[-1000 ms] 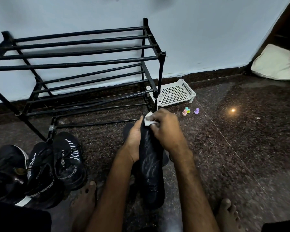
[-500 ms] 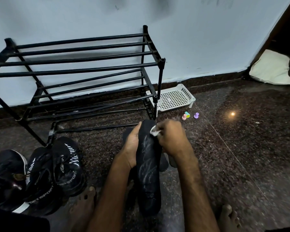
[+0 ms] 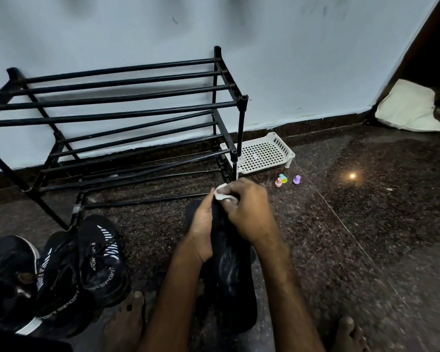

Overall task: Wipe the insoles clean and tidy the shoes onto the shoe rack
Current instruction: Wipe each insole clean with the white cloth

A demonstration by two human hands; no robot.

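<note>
A long black insole [image 3: 230, 278] stands on end in front of me, its far tip between my hands. My left hand [image 3: 201, 229] grips its left edge near the top. My right hand [image 3: 247, 212] pinches a small white wipe [image 3: 222, 194] against the insole's top end. The black metal shoe rack [image 3: 127, 115] stands bare against the wall behind. Three black sports shoes [image 3: 61, 270] with white stripes lie on the floor at the lower left. Another dark flat piece [image 3: 192, 212] shows behind my left hand.
A white perforated plastic tray [image 3: 262, 153] sits on the floor right of the rack, with small pastel pieces [image 3: 286, 180] beside it. A pale cushion [image 3: 409, 107] lies at the far right. My bare feet [image 3: 127, 321] rest on the dark speckled floor.
My right hand with the wipe slid a little down the insole, then came back to its top end. The left hand has kept its hold.
</note>
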